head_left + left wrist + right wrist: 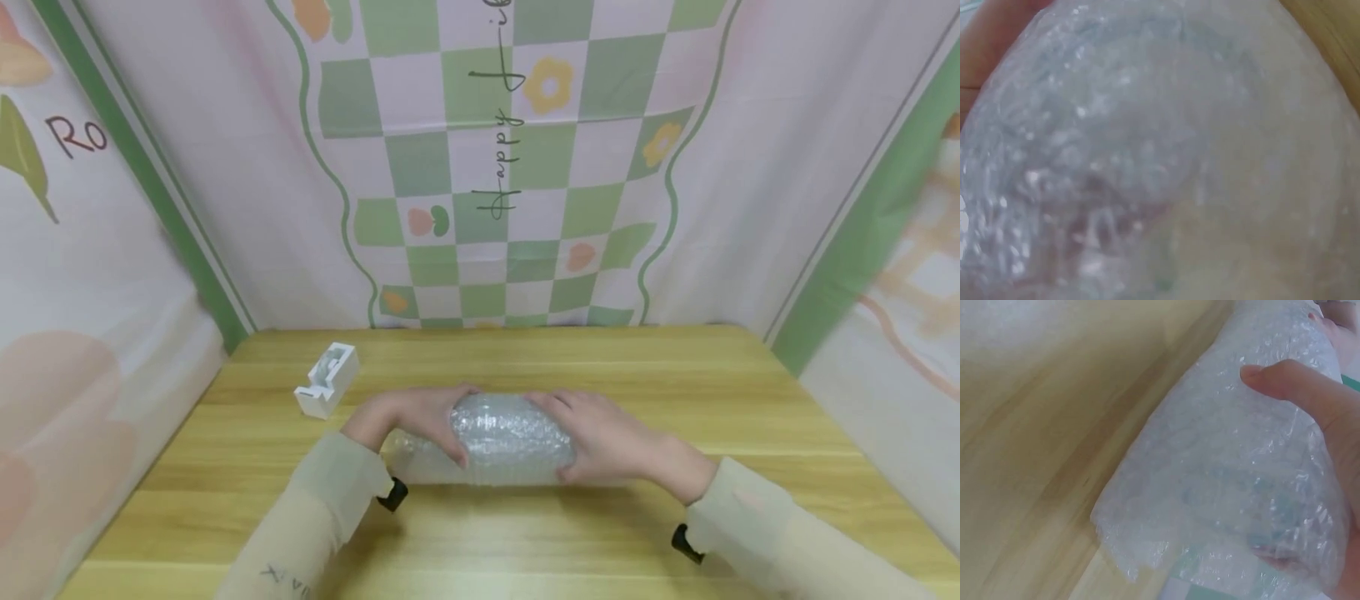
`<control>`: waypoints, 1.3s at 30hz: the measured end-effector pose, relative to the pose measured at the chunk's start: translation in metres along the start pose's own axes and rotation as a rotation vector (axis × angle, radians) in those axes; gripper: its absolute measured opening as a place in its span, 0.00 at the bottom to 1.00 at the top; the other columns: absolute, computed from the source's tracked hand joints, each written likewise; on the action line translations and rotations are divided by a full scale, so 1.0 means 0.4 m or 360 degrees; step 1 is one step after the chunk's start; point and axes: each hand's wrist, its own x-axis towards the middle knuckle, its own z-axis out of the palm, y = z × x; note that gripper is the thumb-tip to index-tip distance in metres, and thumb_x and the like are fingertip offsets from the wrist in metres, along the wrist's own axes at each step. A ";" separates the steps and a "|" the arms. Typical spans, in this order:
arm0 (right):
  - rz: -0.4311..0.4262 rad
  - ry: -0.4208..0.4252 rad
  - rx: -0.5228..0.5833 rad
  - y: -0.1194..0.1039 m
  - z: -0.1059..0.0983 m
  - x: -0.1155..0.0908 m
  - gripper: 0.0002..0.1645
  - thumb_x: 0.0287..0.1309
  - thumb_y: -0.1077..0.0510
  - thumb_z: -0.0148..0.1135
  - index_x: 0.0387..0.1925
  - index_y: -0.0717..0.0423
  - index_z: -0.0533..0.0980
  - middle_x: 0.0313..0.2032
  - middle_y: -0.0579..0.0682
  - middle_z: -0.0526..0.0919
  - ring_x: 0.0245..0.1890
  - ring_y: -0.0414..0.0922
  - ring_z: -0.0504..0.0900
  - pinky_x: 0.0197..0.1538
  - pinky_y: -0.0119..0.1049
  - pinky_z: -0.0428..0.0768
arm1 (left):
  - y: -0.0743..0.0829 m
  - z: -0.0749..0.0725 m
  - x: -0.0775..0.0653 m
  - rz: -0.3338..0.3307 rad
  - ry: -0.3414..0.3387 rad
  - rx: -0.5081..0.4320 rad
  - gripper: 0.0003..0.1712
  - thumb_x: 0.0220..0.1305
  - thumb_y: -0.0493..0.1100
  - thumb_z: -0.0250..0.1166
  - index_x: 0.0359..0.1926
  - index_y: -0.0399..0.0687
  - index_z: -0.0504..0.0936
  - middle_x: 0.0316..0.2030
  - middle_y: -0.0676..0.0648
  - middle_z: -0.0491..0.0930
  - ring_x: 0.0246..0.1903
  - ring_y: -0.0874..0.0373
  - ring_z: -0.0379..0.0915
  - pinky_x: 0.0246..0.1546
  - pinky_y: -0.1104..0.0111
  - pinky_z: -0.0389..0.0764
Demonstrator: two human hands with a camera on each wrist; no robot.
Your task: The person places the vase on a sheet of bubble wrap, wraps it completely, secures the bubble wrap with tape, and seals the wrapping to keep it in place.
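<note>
A roll of clear bubble wrap [513, 442] lies crosswise near the middle of the wooden table. My left hand [429, 421] grips it from above toward its left end, thumb on the near side. Toward the other end, my right hand [606, 437] holds it the same way, fingers over the top. Close up in the left wrist view, the shiny plastic wrap [1147, 125] fills nearly everything. From the right wrist, the loose flared end of the bubble wrap [1166, 506] shows, with the right thumb [1291, 384] lying along it and a faint bluish patch showing through.
At the back left of the table [600, 358] stands a small white tape dispenser [328, 379]. A checked green-and-white cloth [480, 167] hangs behind the table's far edge, and printed curtains [97, 333] enclose the left and right sides.
</note>
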 end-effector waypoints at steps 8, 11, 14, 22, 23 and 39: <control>-0.0043 -0.0027 0.0029 0.017 -0.010 0.012 0.62 0.35 0.53 0.82 0.73 0.63 0.63 0.60 0.61 0.78 0.56 0.60 0.79 0.59 0.61 0.78 | -0.005 -0.010 0.003 -0.0039 0.0026 -0.0044 0.64 0.48 0.47 0.83 0.78 0.57 0.51 0.77 0.36 0.52 0.71 0.43 0.58 0.69 0.48 0.65; -0.0048 -0.0035 0.0034 0.019 -0.010 0.013 0.62 0.35 0.53 0.82 0.73 0.63 0.63 0.60 0.62 0.78 0.56 0.60 0.79 0.59 0.61 0.78 | -0.005 -0.011 0.001 -0.0036 0.0033 -0.0053 0.62 0.48 0.47 0.83 0.77 0.57 0.52 0.76 0.37 0.53 0.70 0.44 0.60 0.69 0.49 0.66; -0.0050 -0.0039 0.0037 0.019 -0.010 0.015 0.62 0.35 0.53 0.82 0.73 0.63 0.63 0.60 0.62 0.78 0.56 0.60 0.79 0.59 0.61 0.78 | -0.003 -0.012 -0.004 -0.0025 0.0061 -0.0015 0.61 0.48 0.48 0.83 0.77 0.56 0.54 0.75 0.38 0.55 0.71 0.44 0.58 0.70 0.48 0.65; -0.0021 -0.0073 0.0094 0.026 -0.011 0.015 0.62 0.35 0.53 0.82 0.74 0.62 0.63 0.61 0.63 0.77 0.57 0.61 0.79 0.59 0.61 0.79 | 0.012 -0.014 -0.030 0.0212 0.0333 0.0443 0.58 0.46 0.58 0.83 0.75 0.49 0.65 0.69 0.45 0.66 0.68 0.47 0.64 0.68 0.51 0.68; -0.0016 -0.0080 0.0104 0.028 -0.012 0.015 0.63 0.36 0.53 0.82 0.74 0.63 0.63 0.61 0.63 0.77 0.57 0.60 0.79 0.59 0.60 0.79 | 0.016 -0.012 -0.035 0.0245 0.0381 0.0526 0.56 0.47 0.59 0.83 0.73 0.50 0.67 0.68 0.46 0.67 0.67 0.47 0.65 0.68 0.52 0.69; 0.0051 -0.0228 0.0247 0.037 -0.032 0.035 0.62 0.40 0.53 0.82 0.75 0.66 0.60 0.62 0.65 0.76 0.58 0.61 0.78 0.58 0.59 0.80 | 0.049 0.056 -0.063 0.0105 0.0522 0.0980 0.65 0.47 0.64 0.81 0.79 0.45 0.58 0.74 0.40 0.63 0.69 0.43 0.64 0.69 0.49 0.68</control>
